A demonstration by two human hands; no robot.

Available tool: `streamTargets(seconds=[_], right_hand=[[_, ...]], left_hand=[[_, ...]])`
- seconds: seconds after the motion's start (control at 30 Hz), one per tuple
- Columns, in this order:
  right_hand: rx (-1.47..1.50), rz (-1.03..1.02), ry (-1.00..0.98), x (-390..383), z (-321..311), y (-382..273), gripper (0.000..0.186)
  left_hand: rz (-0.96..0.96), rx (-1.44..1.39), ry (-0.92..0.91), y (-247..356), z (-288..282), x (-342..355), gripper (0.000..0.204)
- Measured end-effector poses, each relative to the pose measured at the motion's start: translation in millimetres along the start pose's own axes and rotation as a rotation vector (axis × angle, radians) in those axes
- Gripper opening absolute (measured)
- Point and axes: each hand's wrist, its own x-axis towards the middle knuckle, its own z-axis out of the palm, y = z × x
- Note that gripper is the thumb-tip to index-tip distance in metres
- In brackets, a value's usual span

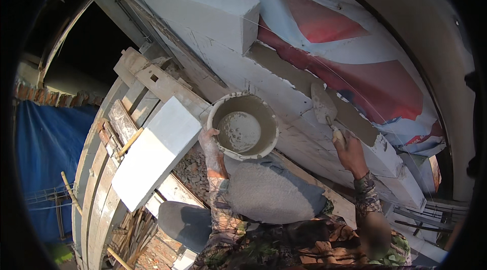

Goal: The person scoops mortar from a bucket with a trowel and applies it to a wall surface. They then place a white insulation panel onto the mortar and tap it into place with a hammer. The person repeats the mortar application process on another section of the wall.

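My left hand [209,149] grips the near left rim of a round bucket [272,140] crusted with mortar. Wet grey mortar [242,130] lies in its bottom. To the right, my right hand [350,154] is closed around the handle of a pointed trowel [322,103]. The trowel's mortar-smeared blade lies over the grey mortar bed [284,67] along the top of a white block wall [289,113]. Whether the blade presses into the bed, I cannot tell. One white block [203,6] stands on the wall at the far end of that bed.
A loose white block [157,153] rests on the wooden planks [96,194] at my left. A thin string line runs along the wall top. Red and white sheeting [345,42] hangs behind the wall. Rubble and sticks [134,234] lie below; a blue tarp [50,153] hangs far left.
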Motion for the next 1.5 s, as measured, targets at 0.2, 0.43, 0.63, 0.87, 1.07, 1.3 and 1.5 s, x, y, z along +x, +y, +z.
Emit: streamTargets(seconds=[0.2, 0.43, 0.63, 0.87, 1.07, 1.3, 1.5], right_hand=[[-0.3, -0.369, -0.23, 39, 71, -55, 0.033], [-0.506, -0.614, -0.375, 73, 160, -81, 0.034], [-0.119, -0.221, -0.633, 79, 117, -64, 0.033], [0.475, 0.077, -0.613, 80, 53, -68, 0.043], [0.088, -0.216, -0.079, 152, 63, -113, 0.036], [0.149, -0.217, 0.098, 151, 94, -94, 0.032], [1.46, 0.245, -0.367, 123, 138, -88, 0.041]], left_hand=[[0.0, 0.003, -0.018, -5, 4, 0, 0.038], [0.058, 0.079, -0.011, -2, 9, -6, 0.044], [0.021, 0.091, -0.011, 0, 9, -6, 0.041], [0.017, 0.037, -0.021, 0, 9, -2, 0.04], [0.021, 0.039, -0.008, 4, 13, -8, 0.038], [-0.016, 0.004, 0.041, 4, 7, -7, 0.046], [-0.027, 0.002, 0.073, -3, 2, 2, 0.044]])
